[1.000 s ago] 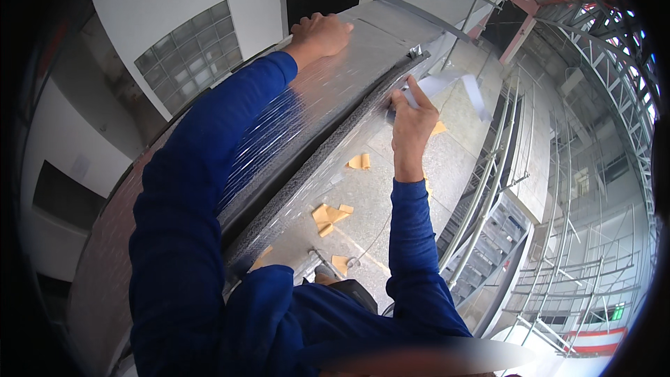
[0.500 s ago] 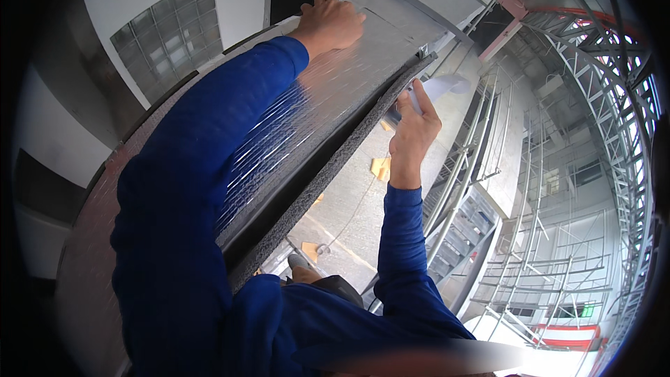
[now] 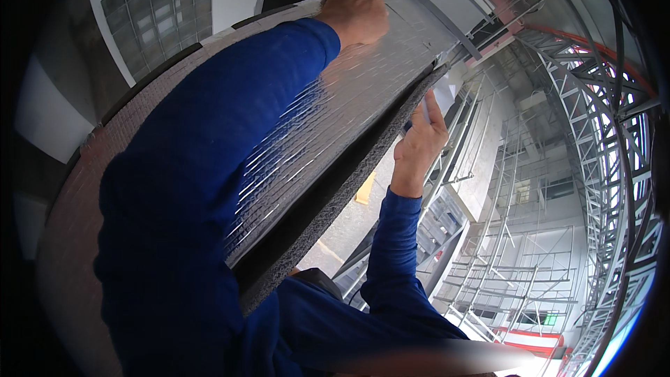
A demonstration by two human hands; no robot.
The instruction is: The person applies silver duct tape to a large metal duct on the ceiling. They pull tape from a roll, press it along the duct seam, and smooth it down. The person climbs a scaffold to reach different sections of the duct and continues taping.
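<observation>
A long slab of silver foil-faced insulation runs diagonally in front of me, its dark grey foam edge turned toward me. My left hand is at its far edge, fingers curled over the edge and the back of the hand toward me. On the near side, below the foam edge, my right hand is raised with its fingers around a white paper-like strip. The strip hangs beside the upper end of the foam edge; its part behind the fingers is hidden.
A grey metal bar crosses the slab's far end. Scaffolding and a steel truss stand to the right. Beyond the slab, at left, is a gridded window. A yellow piece lies on the floor far below.
My left hand has shifted right along the far edge. My right hand has moved slightly down and right, with less of the strip showing. The whole view has swung somewhat.
</observation>
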